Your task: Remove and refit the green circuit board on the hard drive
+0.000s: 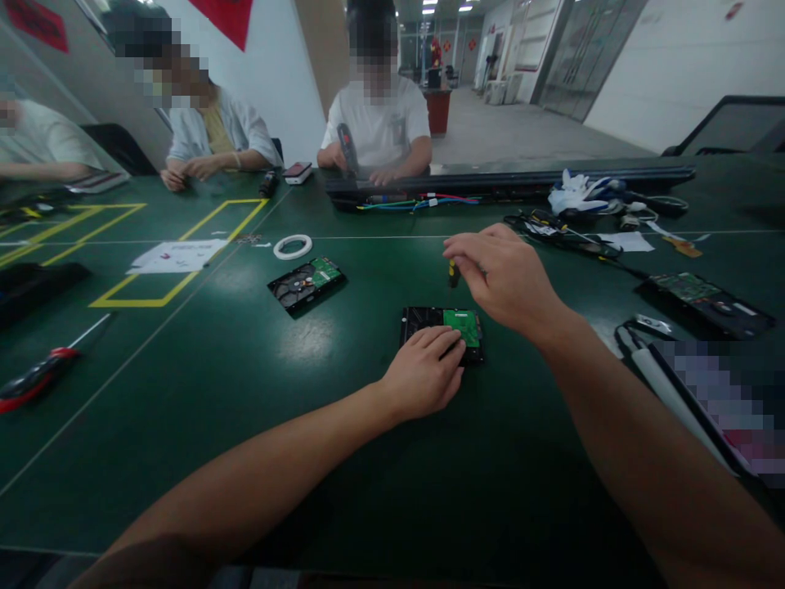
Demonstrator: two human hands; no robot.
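A hard drive [420,319] with a green circuit board lies on the green table in front of me. Across its near side rests my left hand [429,368], fingers bent over the board and the thumb by the near edge, gripping it. Above the drive's far right corner, my right hand [500,274] is closed around a small screwdriver [452,274] with a yellow and black handle. The screwdriver points down; its tip is too fine to make out, so I cannot tell whether it touches the drive.
A second hard drive [307,285] and a white tape ring [293,246] lie to the left. A red-black screwdriver [40,378] sits at far left. Another drive [705,303], cables [564,233] and white gloves [582,194] are on the right. Several people sit across the table.
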